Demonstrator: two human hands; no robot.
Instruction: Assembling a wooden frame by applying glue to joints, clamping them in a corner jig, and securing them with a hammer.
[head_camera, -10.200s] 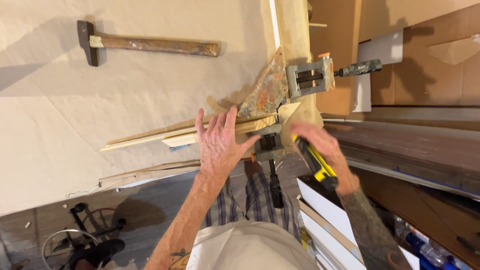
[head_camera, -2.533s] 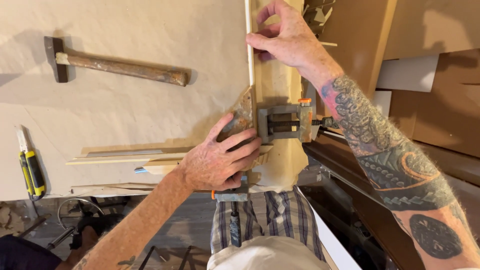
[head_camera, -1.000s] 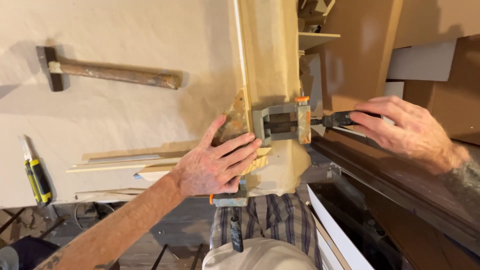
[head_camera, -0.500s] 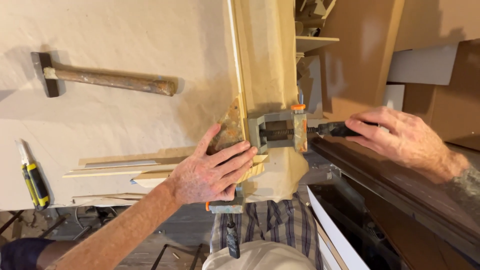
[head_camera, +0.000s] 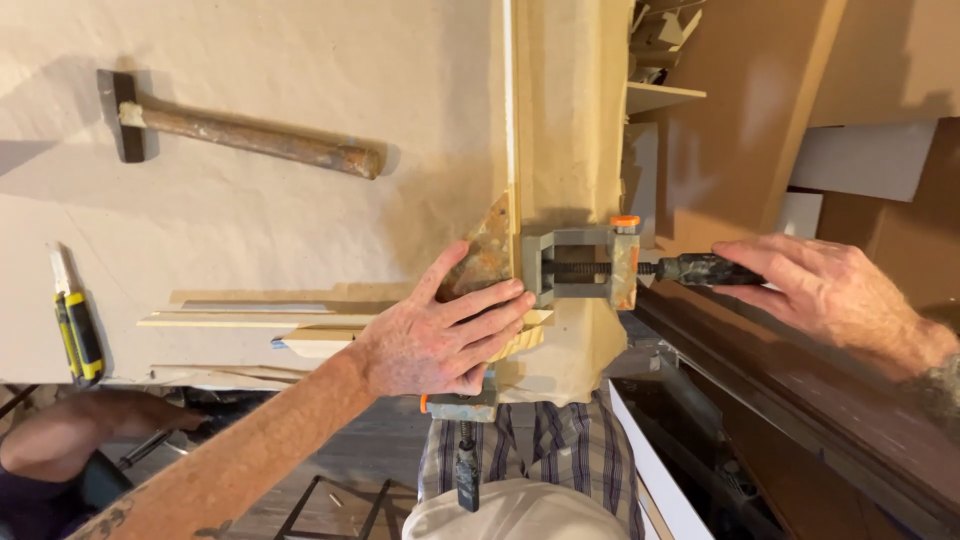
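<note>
My left hand (head_camera: 440, 340) lies flat on the corner where thin wooden strips (head_camera: 260, 320) meet an upright strip (head_camera: 511, 120) at a worn corner block (head_camera: 483, 262). A grey screw clamp (head_camera: 580, 266) grips that corner against the paper-covered bench edge. My right hand (head_camera: 825, 290) holds the clamp's dark handle (head_camera: 700, 268) with its fingers wrapped around it. A second clamp (head_camera: 462, 420) hangs below the bench edge, just under my left hand.
A hammer (head_camera: 240, 135) with a wooden handle lies on the paper-covered bench (head_camera: 250, 230) at the upper left. A yellow and black utility knife (head_camera: 75, 330) rests at the left edge. Brown boards (head_camera: 740, 140) and a dark rail (head_camera: 800, 400) stand to the right.
Earlier my right hand held the upright strip, then it moved to the clamp handle. My left hand has stayed pressed on the corner. The utility knife now lies on the bench.
</note>
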